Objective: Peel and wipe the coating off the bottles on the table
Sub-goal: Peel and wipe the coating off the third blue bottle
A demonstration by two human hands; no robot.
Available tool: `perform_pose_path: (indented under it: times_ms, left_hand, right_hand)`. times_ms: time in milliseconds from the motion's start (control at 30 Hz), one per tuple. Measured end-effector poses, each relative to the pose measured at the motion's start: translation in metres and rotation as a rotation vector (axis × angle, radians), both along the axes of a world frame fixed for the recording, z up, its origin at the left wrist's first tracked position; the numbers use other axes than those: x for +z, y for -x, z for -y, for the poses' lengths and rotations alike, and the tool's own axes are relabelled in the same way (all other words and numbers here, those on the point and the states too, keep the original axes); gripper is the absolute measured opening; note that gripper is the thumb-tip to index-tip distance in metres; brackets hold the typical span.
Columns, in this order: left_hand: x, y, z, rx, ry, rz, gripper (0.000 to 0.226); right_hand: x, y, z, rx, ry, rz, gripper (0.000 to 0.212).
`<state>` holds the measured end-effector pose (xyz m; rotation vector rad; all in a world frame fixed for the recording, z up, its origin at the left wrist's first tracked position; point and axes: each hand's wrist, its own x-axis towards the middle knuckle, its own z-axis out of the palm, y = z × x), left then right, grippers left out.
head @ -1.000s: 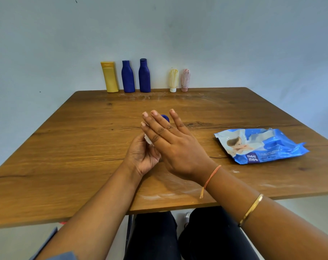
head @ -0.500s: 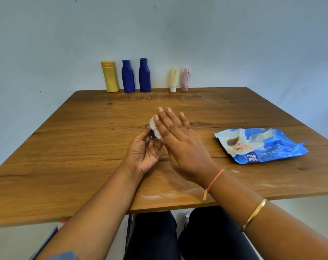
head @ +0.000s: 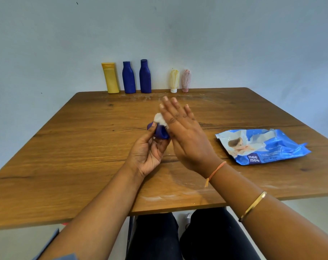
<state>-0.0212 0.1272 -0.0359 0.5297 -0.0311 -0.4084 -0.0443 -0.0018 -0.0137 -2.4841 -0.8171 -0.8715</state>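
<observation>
Above the middle of the wooden table (head: 65, 166), a small blue bottle (head: 160, 133) is gripped by the left hand (head: 147, 156). The thumb is laid along the bottle's left side and the fingers are curled beneath it, so that the bottle is held clear of the tabletop and tilted away from the person. A crumpled white wipe (head: 160, 118) is seen at the bottle's far end, touching it.

The right hand (head: 185, 139) is held flat, with its fingers straight and close together, pointing away from the person. It is set against the right side of the bottle and the wipe; the contact itself is hidden behind the hand. An orange thread (head: 214, 171) is tied round the right wrist, and a gold bangle (head: 253, 205) is worn further up the forearm.

To the right of the hands, well apart from them, a blue pack of wet wipes (head: 260, 145) is laid flat on the table. Along the far edge, against the wall, five bottles are stood upright in a row: a yellow bottle (head: 110, 77), a tall blue bottle (head: 128, 77), a second tall blue bottle (head: 145, 76), a small cream bottle (head: 174, 80) and a small pink bottle (head: 186, 80). The last two are stood on their caps. White smears (head: 159, 197) are seen on the wood near the front edge.
</observation>
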Motion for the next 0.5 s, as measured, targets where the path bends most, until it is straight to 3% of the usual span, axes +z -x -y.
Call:
perform_pose_path:
  times_ms: [100,233,300,500]
  left_hand:
    - [0.001,0.002,0.003,0.120,-0.173,0.080,0.043]
    - [-0.007,0.001,0.006,0.344,-0.542,0.243,0.049]
    - [-0.005,-0.001,0.006,0.409,-0.655,0.301,0.057]
    - [0.007,-0.021,0.005,0.473,-0.957,0.410,0.069]
  right_hand:
    - [0.002,-0.009,0.011,-0.022,-0.340,-0.245,0.046]
    - [-0.007,-0.018,0.029,-0.105,-0.807,-0.515,0.029]
    - [-0.008,-0.019,0.034,-0.160,-0.900,-0.596,0.021]
    - [-0.002,-0.024,0.038,-0.205,-1.016,-0.707,0.024]
